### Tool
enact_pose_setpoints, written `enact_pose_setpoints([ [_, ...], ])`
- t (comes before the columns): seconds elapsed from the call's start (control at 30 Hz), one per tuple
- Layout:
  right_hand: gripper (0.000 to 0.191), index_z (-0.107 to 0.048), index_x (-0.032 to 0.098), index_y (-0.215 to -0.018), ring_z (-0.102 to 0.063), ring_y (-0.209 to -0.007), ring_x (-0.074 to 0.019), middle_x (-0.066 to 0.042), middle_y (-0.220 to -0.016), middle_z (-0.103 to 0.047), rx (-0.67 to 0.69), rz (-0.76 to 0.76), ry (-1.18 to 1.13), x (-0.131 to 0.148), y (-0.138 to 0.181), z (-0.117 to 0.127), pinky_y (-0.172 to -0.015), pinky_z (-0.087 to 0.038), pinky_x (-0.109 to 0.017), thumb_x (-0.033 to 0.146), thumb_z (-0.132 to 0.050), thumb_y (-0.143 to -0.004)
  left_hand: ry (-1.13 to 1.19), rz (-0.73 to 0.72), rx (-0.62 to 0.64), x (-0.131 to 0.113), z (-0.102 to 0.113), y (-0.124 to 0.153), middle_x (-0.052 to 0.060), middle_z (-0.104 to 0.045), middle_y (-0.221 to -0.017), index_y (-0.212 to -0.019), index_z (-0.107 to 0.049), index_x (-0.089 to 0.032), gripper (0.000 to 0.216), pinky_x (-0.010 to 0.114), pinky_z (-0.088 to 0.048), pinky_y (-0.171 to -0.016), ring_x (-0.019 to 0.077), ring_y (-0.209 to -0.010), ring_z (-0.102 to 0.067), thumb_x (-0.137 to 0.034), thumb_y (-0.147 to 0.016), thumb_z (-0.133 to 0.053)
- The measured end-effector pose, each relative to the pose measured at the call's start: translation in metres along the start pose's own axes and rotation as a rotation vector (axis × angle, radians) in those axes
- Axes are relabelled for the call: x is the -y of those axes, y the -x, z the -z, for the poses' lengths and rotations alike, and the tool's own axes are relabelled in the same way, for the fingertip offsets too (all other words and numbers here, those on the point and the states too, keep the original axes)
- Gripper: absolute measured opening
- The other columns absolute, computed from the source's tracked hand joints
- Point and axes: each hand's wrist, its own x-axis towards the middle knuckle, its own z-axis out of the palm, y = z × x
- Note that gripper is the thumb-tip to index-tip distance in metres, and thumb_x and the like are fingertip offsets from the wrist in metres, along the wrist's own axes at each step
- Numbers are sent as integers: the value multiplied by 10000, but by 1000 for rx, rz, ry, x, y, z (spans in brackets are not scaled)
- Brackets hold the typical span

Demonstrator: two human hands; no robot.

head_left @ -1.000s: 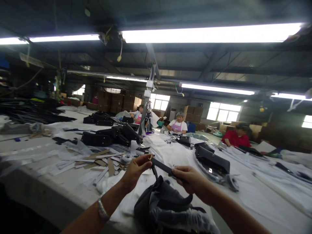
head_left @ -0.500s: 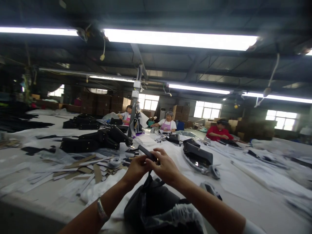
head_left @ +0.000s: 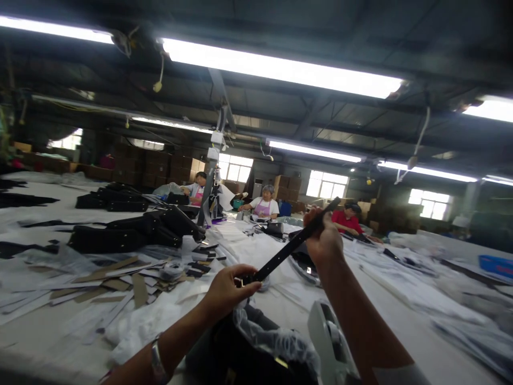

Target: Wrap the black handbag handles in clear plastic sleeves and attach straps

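Stretched slantwise between my hands is a black strap (head_left: 286, 250) with small holes along it. My left hand (head_left: 230, 289) pinches its lower end, where a metal buckle shows by the fingers. Higher up and to the right, my right hand (head_left: 326, 238) is closed around the strap near its upper end. Below them, close to me, a black bag (head_left: 252, 353) lies with clear plastic wrap (head_left: 276, 339) bunched over its top. A gold-coloured metal piece shows on the bag. Just right of the bag stands a pale tape dispenser (head_left: 331, 342).
Card and paper strips (head_left: 120, 283) are scattered on the left, with black bags (head_left: 132, 230) piled behind them. A grey post (head_left: 208, 198) rises mid-table. Several people work across the table. A blue box (head_left: 497, 266) sits at far right.
My right hand has moved up and to the right, away from my left hand, drawing the strap out straight. The view has turned right, bringing the blue box into sight.
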Motion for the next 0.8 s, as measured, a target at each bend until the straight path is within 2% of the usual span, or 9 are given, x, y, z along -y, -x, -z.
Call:
enact_pose_setpoints([
  [0.07,218,-569,268,-826,-615,-1086,-140,19,-985,-700,0,-79,38,-3,8,25,-913,-520,-277,472,-645,-828,-41,-9,9,1,-1,1,74,-762,-944,-989,-759,-202,330,304,-498,-747,268,-863,-686,-388,-717,-767],
  [0.17,269,-641,241,-865,-626,-1093,-200,-18,-1007,-714,77,-282,130,-21,41,55,-893,-535,-331,440,-768,-736,-90,-48,8,4,-5,2,61,-755,-947,-962,-762,-221,274,300,-491,-755,265,-868,-678,-359,-725,-762],
  [0.23,339,-693,189,-900,-648,-1065,-257,-74,-1034,-723,166,-445,206,-34,66,67,-857,-546,-373,372,-850,-662,-122,-88,-1,7,-9,2,52,-747,-967,-968,-761,-243,260,299,-485,-776,261,-887,-671,-347,-730,-760],
  [0.33,429,-717,147,-1000,-661,-1046,-262,-112,-1058,-726,349,-620,288,-47,89,75,-813,-545,-344,406,-843,-683,-181,-148,8,11,-12,3,42,-726,-989,-988,-757,-264,249,301,-472,-834,250,-932,-658,-334,-749,-745],
  [0.43,498,-707,133,-1044,-700,-951,-225,-111,-1019,-742,417,-620,345,-56,95,81,-762,-544,-289,485,-808,-707,-235,-167,39,11,-12,5,42,-695,-1008,-1020,-750,-265,263,302,-467,-847,239,-953,-647,-333,-768,-724],
  [0.6,542,-675,106,-1051,-740,-815,-238,-122,-915,-760,315,-555,324,-67,97,87,-647,-578,-276,520,-785,-721,-315,-77,93,8,-8,7,37,-707,-921,-1049,-746,-264,322,317,-461,-785,243,-877,-656,-439,-785,-690],
  [0.67,552,-656,107,-1051,-747,-801,-241,-127,-902,-764,266,-546,287,-70,100,87,-610,-585,-258,533,-780,-723,-264,-28,104,7,-6,6,43,-725,-965,-1044,-746,-253,342,325,-453,-823,255,-919,-655,-460,-777,-692],
  [0.8,597,-623,118,-1062,-753,-811,-256,-147,-935,-766,210,-533,234,-72,103,84,-554,-584,-222,570,-779,-705,-14,112,151,8,-4,3,56,-741,-1025,-1076,-731,-209,389,327,-439,-856,265,-980,-643,-474,-802,-654],
])
